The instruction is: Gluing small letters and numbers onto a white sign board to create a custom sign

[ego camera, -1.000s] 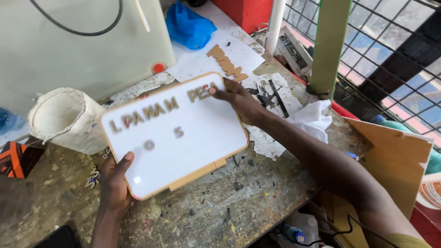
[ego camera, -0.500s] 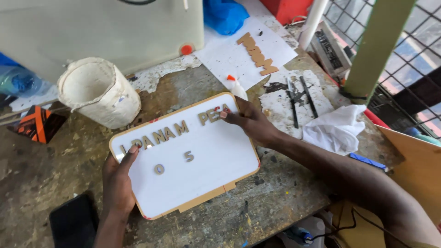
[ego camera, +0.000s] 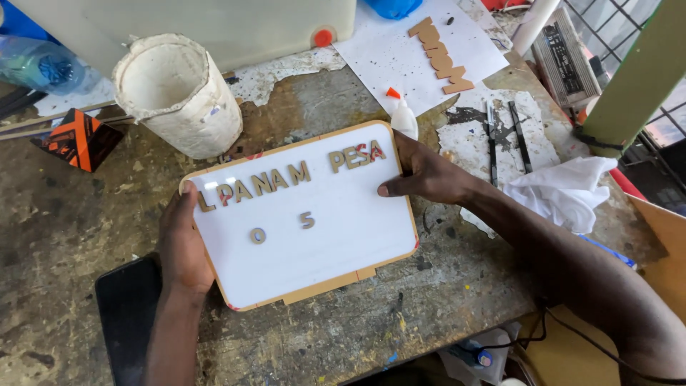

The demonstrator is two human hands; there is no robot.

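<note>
Both hands grip the white board [ego camera: 314,229], which lies flat on the stained bench [ego camera: 86,229]. Left hand [ego camera: 182,246] clasps its left edge, thumb curled over the corner; right hand [ego camera: 429,175] pinches its right edge. Behind the board stands a white bucket [ego camera: 179,93]; a white cloth [ego camera: 564,189] lies right of it.

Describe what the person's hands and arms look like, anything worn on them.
Both are bare: the left hand and right hand show no gloves, rings or watch, and both forearms are uncovered, with no sleeve in view. Fingernails are short. A thin black cable runs beside the right forearm; whether it is attached cannot be told.
</note>
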